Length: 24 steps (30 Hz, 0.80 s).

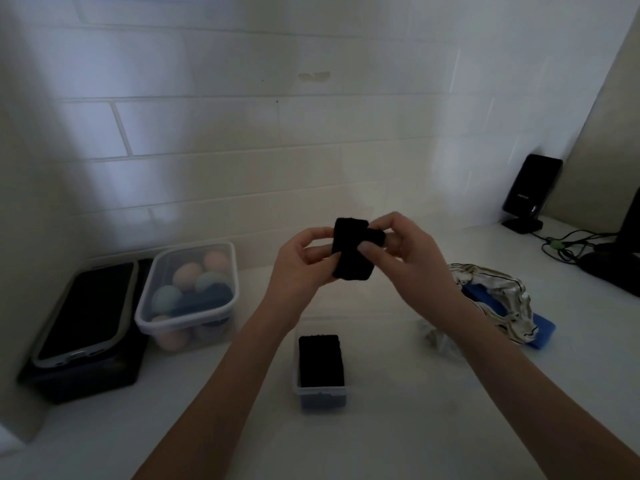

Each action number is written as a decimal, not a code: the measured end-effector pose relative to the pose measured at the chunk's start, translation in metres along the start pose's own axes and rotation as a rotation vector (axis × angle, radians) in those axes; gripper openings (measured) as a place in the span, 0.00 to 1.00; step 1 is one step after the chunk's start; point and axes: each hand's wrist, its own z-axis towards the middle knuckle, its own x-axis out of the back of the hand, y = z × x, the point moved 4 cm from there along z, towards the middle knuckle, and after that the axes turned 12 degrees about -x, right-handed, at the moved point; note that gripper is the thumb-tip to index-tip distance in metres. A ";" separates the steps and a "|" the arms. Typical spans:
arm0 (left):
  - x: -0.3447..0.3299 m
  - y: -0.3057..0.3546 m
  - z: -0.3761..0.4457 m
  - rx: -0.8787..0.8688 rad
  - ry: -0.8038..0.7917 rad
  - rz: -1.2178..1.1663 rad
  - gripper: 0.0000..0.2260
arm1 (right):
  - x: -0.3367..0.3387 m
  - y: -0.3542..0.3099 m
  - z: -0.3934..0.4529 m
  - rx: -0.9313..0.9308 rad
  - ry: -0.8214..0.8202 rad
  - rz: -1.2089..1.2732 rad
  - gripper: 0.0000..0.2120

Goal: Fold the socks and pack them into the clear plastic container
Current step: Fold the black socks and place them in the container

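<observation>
A small black sock (pixel 351 251), folded into a compact bundle, is held up above the white counter by both hands. My left hand (pixel 303 268) pinches its left side, and my right hand (pixel 405 251) grips its right side with the thumb pressed on the front. Below them stands a small clear plastic container (pixel 320 393) with a dark folded sock (pixel 320 360) lying inside it. More fabric, a striped white piece (pixel 498 299) over a blue one (pixel 540 332), lies to the right.
At the left stands a larger clear tub (pixel 188 289) holding several pastel round things, beside a black box with a grey-rimmed dark lid (pixel 86 313). A black speaker (pixel 530 192) and cables (pixel 568 245) sit at the back right. A tiled wall is behind.
</observation>
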 end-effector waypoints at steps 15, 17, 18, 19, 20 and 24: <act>-0.012 0.000 -0.008 0.048 -0.195 0.086 0.15 | 0.004 0.004 0.002 -0.089 -0.014 0.154 0.10; -0.011 0.001 -0.009 0.088 -0.200 0.047 0.13 | 0.005 0.005 0.000 -0.125 -0.014 0.185 0.12; -0.011 0.001 -0.009 0.093 -0.205 0.040 0.11 | 0.005 0.005 -0.001 -0.134 -0.016 0.184 0.12; -0.010 0.001 -0.009 0.075 -0.206 0.063 0.08 | 0.004 0.005 -0.002 -0.140 -0.018 0.182 0.12; -0.010 0.003 -0.009 0.046 -0.203 0.104 0.05 | 0.003 0.005 -0.003 -0.147 -0.017 0.181 0.11; -0.007 0.010 -0.014 -0.009 -0.171 0.219 0.04 | 0.002 0.003 -0.010 -0.181 0.030 0.180 0.08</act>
